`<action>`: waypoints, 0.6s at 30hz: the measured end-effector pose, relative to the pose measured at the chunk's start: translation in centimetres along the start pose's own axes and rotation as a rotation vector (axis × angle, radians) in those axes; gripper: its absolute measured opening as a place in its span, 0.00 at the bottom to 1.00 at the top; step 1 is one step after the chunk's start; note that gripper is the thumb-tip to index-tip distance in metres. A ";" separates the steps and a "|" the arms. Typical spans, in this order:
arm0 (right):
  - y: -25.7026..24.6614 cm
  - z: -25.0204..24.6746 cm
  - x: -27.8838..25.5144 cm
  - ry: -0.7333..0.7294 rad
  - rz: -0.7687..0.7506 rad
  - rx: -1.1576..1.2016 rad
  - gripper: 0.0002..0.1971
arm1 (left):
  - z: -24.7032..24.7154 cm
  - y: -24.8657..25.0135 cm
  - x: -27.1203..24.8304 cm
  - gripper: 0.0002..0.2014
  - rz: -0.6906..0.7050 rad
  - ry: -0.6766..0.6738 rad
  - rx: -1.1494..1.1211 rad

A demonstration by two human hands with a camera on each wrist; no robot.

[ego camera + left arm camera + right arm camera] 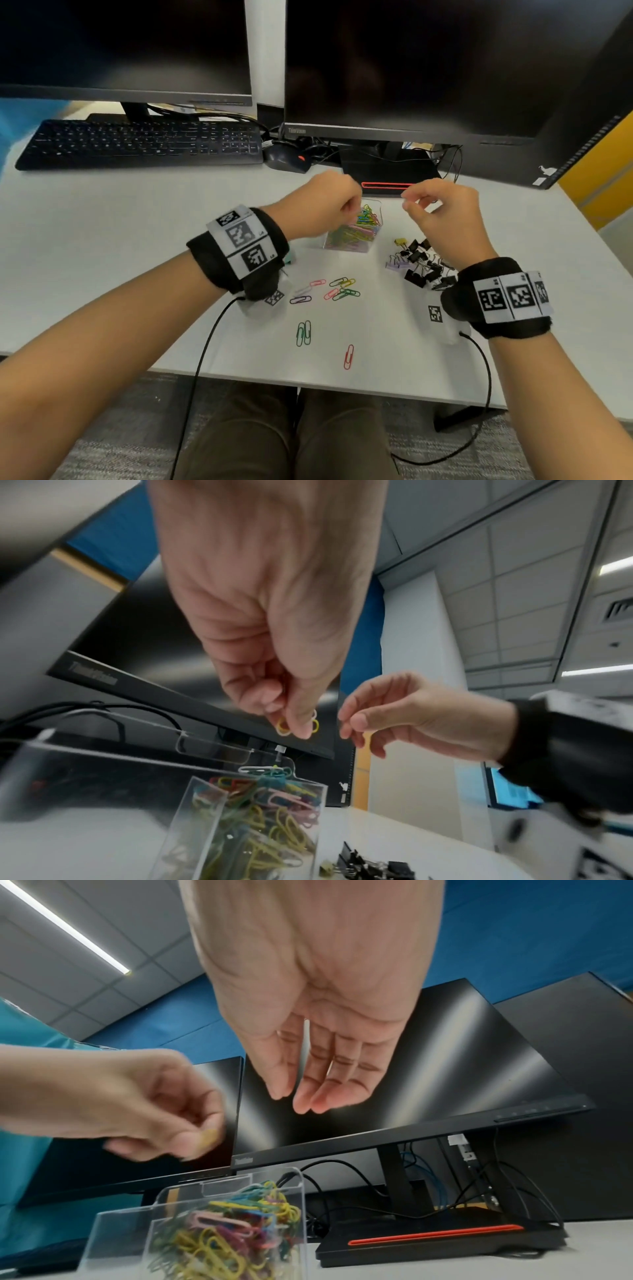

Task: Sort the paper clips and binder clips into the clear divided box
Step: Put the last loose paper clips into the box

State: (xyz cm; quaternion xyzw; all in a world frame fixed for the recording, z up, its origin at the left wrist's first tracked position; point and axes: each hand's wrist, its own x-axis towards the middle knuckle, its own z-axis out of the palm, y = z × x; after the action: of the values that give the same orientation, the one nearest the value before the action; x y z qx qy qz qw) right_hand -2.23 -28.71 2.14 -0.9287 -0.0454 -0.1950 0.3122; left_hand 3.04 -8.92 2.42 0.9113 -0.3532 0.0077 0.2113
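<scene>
2 hands hover above the clear divided box, which stands on the white bench. The left hand is over the box's left side; its grip pinches yellow and white paper clips between thumb and fingertips. The right hand is up and to the right of the box, its grip loosely spread, holding nothing. The box's visible compartment is full of mixed-colour paper clips. Loose paper clips lie on the bench in front of the box. A pile of binder clips lies to the box's right.
</scene>
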 end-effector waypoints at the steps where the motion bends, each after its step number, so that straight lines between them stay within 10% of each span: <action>1: -0.1 0.0 -0.2 -0.008 -0.003 0.002 0.06 | -0.1 0.1 0.7 0.05 -0.007 0.026 0.018; 7: -1.7 0.7 -2.2 -0.105 -0.041 0.011 0.09 | 0.8 -0.6 1.7 0.14 -0.026 0.051 0.022; 10: -2.4 1.5 -4.2 -0.426 -0.027 -0.082 0.25 | 0.2 -0.9 -0.6 0.15 -0.013 0.067 -0.010; 13: -2.6 2.8 -6.3 -0.779 -0.033 -0.260 0.46 | 0.1 -1.4 -3.5 0.16 -0.076 -0.116 0.028; 18: -2.4 4.3 -7.2 -0.971 -0.049 -0.412 0.57 | 1.4 -3.2 -7.3 0.19 -0.204 -0.459 0.054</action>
State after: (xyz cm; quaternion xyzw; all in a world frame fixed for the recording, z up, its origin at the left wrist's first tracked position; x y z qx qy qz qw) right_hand -7.96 -23.99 -2.48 -0.9528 -0.1671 0.2458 0.0617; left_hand -0.53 -2.72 -1.28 0.9254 -0.2978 -0.2115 0.1006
